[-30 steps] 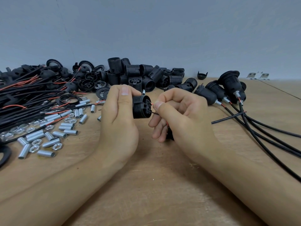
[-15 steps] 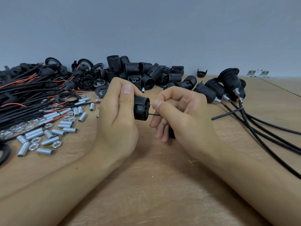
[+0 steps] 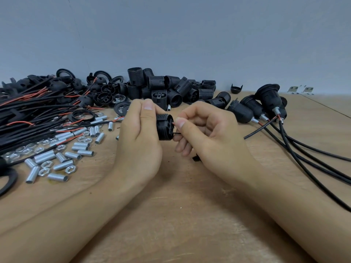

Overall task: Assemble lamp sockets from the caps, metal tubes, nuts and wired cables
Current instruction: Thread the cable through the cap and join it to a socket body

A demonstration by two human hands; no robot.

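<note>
Since a second ago your right hand (image 3: 207, 133) has closed in, pinching thin wires at the ribbed black plastic socket (image 3: 164, 127) (axis pointing rightward), gripped by your left hand (image 3: 139, 137).

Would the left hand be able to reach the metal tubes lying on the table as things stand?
Probably not right away: the left hand grips a socket body. The metal tubes lie uncovered on its side, so once freed, likely yes.

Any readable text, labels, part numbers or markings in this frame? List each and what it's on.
None readable.
Socket body held in the left hand: moulded ribs only, no legible marking.
Socket pile at the back: any moulded marks too small and blurred to read.
Metal tubes and nuts: plain, no stamps visible.
Two small metal brackets by the wall: too small to tell.
</note>
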